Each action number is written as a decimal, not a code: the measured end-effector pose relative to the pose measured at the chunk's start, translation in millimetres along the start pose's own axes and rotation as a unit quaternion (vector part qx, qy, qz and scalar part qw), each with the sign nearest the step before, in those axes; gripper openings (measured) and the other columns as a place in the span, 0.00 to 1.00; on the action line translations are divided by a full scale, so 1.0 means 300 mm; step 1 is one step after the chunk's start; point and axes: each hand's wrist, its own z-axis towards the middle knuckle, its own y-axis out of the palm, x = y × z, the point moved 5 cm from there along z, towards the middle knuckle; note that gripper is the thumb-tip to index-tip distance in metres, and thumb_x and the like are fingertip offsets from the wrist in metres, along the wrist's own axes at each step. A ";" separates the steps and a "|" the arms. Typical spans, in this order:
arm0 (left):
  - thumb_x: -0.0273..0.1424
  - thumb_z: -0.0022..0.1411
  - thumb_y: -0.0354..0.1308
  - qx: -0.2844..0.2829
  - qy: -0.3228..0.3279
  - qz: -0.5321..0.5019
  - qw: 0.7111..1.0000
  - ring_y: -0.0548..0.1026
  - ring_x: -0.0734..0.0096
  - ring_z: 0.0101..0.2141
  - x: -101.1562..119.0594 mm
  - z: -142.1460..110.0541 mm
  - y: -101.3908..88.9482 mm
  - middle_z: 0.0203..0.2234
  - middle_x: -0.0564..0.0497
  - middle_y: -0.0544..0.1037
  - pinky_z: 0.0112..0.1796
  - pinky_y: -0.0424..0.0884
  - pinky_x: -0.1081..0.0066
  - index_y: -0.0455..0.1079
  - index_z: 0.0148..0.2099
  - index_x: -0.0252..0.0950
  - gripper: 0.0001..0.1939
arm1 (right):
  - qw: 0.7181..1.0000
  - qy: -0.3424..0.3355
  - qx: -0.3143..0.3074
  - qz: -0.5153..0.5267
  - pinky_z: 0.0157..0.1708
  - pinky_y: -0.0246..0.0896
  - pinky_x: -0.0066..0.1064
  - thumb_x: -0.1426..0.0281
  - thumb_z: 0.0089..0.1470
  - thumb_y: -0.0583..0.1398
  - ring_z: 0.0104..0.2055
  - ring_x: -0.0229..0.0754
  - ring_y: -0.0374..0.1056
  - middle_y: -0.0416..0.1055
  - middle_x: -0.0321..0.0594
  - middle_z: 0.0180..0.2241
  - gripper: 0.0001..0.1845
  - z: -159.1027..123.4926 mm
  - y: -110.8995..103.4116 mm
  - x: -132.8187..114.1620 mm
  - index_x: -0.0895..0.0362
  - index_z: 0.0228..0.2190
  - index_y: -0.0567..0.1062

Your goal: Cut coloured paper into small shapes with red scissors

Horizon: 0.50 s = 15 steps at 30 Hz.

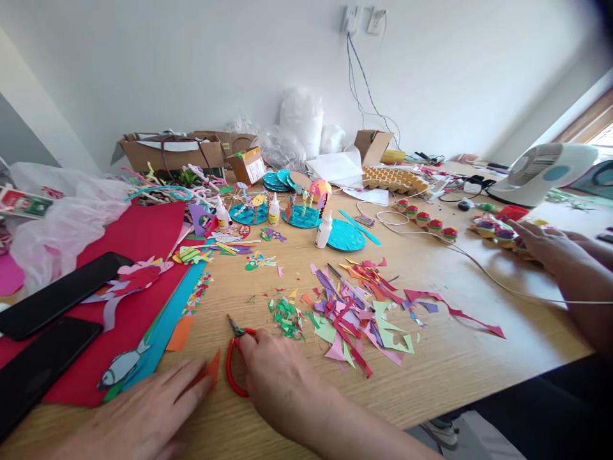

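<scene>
My right hand (280,377) is closed on the red handle of a small pair of scissors (228,370), low over the table, its dark blades pointing away from me. To the left, my left hand (158,409) holds a small piece of orange paper (214,369) at its fingertips; the thumb is hidden. Another orange paper piece (181,333) lies just beyond that hand. A grey paper fish (123,365) rests on blue and red sheets beside it. Beyond my right hand is a pile of green paper snippets (288,317).
Coloured paper scraps (354,313) cover the middle. Two black phones (48,364) lie on red paper (148,233) at left. Glue bottles (324,230) stand by blue discs (345,235). A white cable (479,265) crosses the right, near another person's hands (546,249) and a fan (541,172).
</scene>
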 end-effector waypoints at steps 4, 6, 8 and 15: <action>0.33 0.52 0.58 -0.033 0.058 0.042 0.997 0.63 0.52 0.56 -0.019 -0.043 0.074 0.61 0.50 0.56 0.51 0.66 0.59 0.44 0.64 0.51 0.41 | 0.999 0.017 -0.001 -0.051 0.23 0.59 0.29 0.82 0.46 0.56 0.32 0.48 0.71 0.72 0.52 0.31 0.11 0.012 0.003 0.009 0.66 0.35 0.73; 0.35 0.50 0.60 -0.028 0.080 0.038 0.996 0.63 0.50 0.56 -0.014 -0.029 0.086 0.61 0.48 0.55 0.51 0.65 0.59 0.40 0.65 0.49 0.44 | 0.997 0.052 0.008 -0.057 0.23 0.59 0.29 0.82 0.48 0.54 0.31 0.47 0.71 0.72 0.51 0.30 0.11 -0.002 0.008 0.045 0.65 0.34 0.73; 0.36 0.50 0.60 -0.019 0.100 0.034 0.994 0.63 0.51 0.56 -0.001 -0.002 0.087 0.61 0.48 0.54 0.52 0.64 0.60 0.39 0.65 0.48 0.45 | 0.993 0.099 0.024 -0.055 0.22 0.58 0.29 0.82 0.49 0.53 0.29 0.47 0.71 0.73 0.50 0.30 0.12 -0.030 0.008 0.094 0.63 0.35 0.73; 0.33 0.51 0.59 -0.001 0.101 0.062 0.993 0.64 0.52 0.55 0.034 0.101 0.049 0.60 0.49 0.59 0.52 0.66 0.59 0.49 0.64 0.46 0.39 | 0.975 0.220 0.036 -0.011 0.24 0.58 0.31 0.79 0.50 0.52 0.30 0.47 0.72 0.74 0.47 0.32 0.13 -0.158 -0.013 0.206 0.60 0.35 0.73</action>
